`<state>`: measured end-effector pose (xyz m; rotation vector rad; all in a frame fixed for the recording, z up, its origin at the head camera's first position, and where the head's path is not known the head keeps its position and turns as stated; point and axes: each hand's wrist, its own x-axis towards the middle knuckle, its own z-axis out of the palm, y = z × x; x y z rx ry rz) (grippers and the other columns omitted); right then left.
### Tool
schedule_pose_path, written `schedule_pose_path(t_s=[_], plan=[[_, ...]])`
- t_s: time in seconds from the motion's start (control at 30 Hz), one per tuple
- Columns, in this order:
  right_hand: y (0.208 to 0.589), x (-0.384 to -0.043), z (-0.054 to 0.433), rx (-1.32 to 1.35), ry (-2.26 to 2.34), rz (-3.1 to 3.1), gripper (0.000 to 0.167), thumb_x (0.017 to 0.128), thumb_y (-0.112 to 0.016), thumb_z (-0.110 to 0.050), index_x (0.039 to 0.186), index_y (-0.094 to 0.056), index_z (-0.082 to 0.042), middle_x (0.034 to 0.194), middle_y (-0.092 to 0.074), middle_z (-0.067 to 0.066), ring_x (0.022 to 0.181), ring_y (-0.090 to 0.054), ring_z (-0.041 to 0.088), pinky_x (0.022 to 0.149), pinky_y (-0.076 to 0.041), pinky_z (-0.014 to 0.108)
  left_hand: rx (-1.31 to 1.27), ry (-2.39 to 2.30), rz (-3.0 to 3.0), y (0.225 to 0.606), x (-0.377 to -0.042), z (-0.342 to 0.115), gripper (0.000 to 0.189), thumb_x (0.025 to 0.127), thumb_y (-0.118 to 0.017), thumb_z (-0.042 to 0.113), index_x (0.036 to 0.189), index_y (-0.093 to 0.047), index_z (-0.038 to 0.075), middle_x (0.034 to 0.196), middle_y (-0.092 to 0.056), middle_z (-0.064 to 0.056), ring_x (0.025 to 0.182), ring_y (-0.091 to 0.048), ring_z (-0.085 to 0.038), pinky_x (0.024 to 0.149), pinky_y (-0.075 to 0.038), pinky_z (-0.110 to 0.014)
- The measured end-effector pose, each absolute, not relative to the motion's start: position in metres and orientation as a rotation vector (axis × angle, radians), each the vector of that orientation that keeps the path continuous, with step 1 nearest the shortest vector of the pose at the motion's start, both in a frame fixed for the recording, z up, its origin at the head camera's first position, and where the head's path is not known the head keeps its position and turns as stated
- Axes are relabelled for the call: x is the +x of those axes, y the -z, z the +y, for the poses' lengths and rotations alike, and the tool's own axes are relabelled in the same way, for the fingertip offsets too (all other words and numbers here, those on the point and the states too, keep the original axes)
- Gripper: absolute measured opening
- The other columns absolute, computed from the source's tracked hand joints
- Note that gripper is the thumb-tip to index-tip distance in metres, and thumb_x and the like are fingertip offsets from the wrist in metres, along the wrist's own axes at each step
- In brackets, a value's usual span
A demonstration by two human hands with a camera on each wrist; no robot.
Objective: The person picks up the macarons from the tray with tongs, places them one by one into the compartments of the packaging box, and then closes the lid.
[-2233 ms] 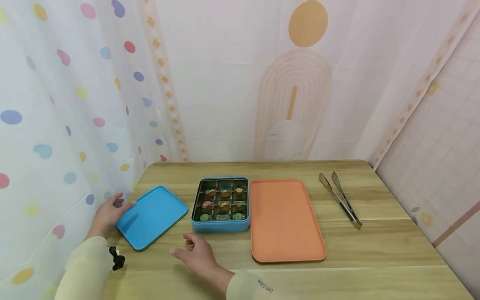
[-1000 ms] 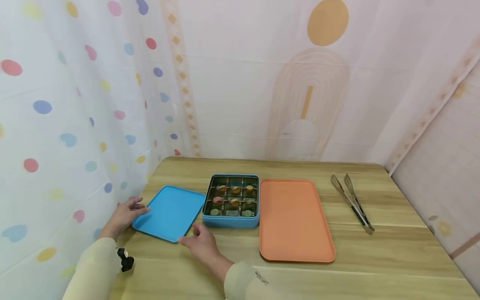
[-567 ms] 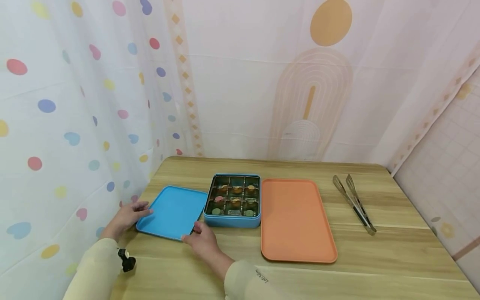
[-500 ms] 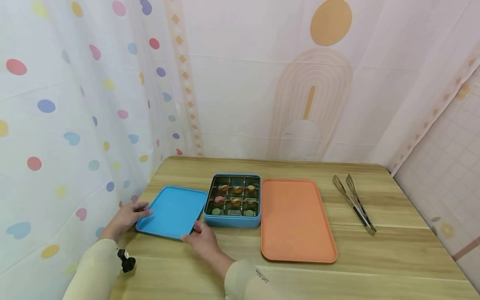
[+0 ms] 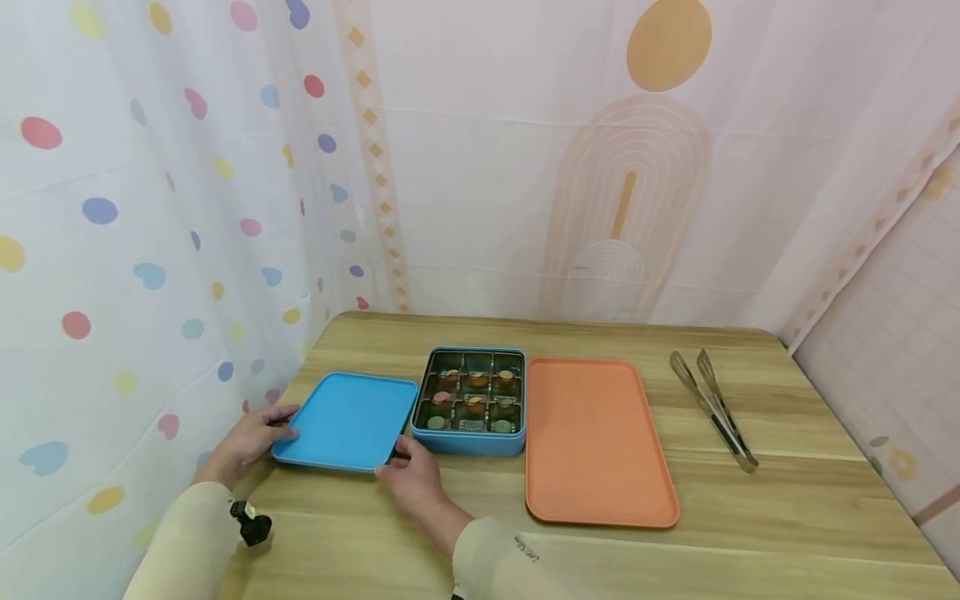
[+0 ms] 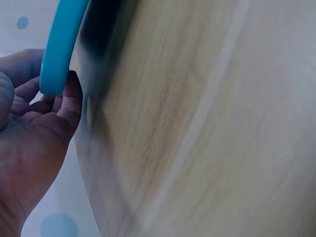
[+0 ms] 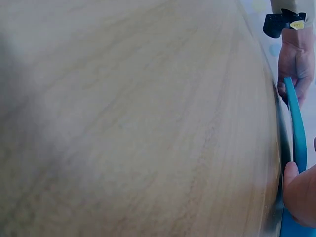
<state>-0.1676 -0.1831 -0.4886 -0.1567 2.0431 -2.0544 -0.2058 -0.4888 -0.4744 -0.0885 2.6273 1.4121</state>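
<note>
A flat blue lid (image 5: 348, 421) with rounded corners is between my hands at the left of the table. My left hand (image 5: 247, 439) grips its left edge; in the left wrist view, fingers reach under the lid's rim (image 6: 60, 54). My right hand (image 5: 416, 482) pinches the near right corner, thumb at the rim. A dark gap under the rim (image 7: 298, 131) in the right wrist view suggests the lid is slightly off the table. Just right of it stands an uncovered blue tin (image 5: 468, 443), its compartments holding several small round coloured pieces, too small to identify.
An orange tray (image 5: 600, 442) lies against the tin's right side. Metal tongs (image 5: 716, 412) with dark grips lie farther right, jaws spread. A dotted curtain (image 5: 187, 208) hangs close along the left edge of the wooden table (image 5: 750, 533).
The lid has turned and come closer to the tin, and its near edge has risen slightly. My right hand has reached its near right corner and taken hold. The view has shifted left.
</note>
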Motion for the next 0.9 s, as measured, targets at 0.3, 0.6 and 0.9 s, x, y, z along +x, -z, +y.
schedule_pose_path(t_s=[0.3, 0.6, 0.9], plan=[[0.488, -0.169, -0.183, -0.164, 2.083, 2.065, 0.055, 0.089, -0.070, 0.001, 0.140, -0.049, 0.009, 0.119, -0.059, 0.011, 0.097, -0.059, 0.016, 0.081, -0.056, 0.030, -0.015, -1.586, 2.527, 0.478, -0.197, -0.493, 0.059, 0.096, -0.062, 0.003, 0.144, -0.034, -0.019, 0.149, -0.030, -0.037, 0.135, -0.038, -0.036, 0.083, -0.042, -0.008], [0.477, -0.168, -0.186, -0.205, 2.141, 1.959, 0.059, 0.089, -0.067, 0.008, 0.144, -0.046, 0.007, 0.117, -0.060, 0.008, 0.099, -0.058, 0.017, 0.081, -0.056, 0.030, 0.001, -1.861, 2.363, 0.467, -0.190, -0.501, 0.059, 0.097, -0.060, 0.000, 0.147, -0.032, -0.014, 0.159, -0.004, -0.032, 0.140, -0.034, -0.013, 0.086, -0.046, -0.010], [0.448, -0.186, -0.174, -0.360, 2.131, 1.824, 0.077, 0.088, -0.064, 0.011, 0.155, -0.029, -0.003, 0.126, -0.058, 0.008, 0.103, -0.056, 0.015, 0.087, -0.054, 0.034, 0.072, -2.017, 2.282, 0.445, -0.193, -0.497, 0.055, 0.099, -0.057, 0.000, 0.150, -0.038, -0.003, 0.119, -0.059, 0.006, 0.101, -0.057, 0.000, 0.084, -0.050, -0.017]])
